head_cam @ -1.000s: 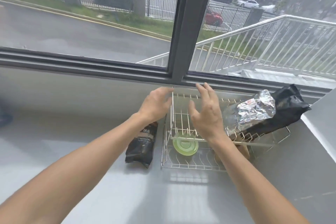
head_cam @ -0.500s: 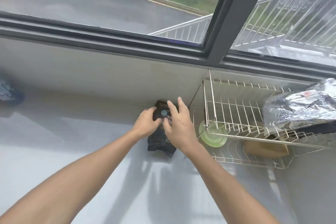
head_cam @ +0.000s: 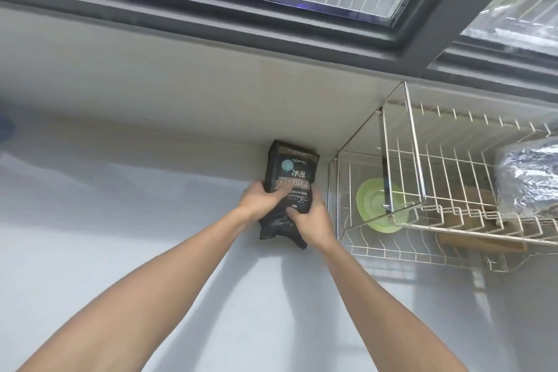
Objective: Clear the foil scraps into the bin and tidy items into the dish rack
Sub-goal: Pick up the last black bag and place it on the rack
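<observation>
A black coffee bag with upside-down print is held tilted up off the white counter, just left of the wire dish rack. My left hand grips its left side, fingers across the label. My right hand grips its lower right part. Both hands are shut on the bag. A crumpled foil bundle rests on the rack's upper tier at the right edge of the view. A green lid sits in the rack's lower tier.
A brown wooden item lies in the rack's lower tier under the foil. The white counter runs left to a wall ledge below the dark window frame. A blue object shows at the far left edge.
Both hands came down from the rack's top edge to the black bag on the counter, closed on it and raised its top end. The view swung left and down.
</observation>
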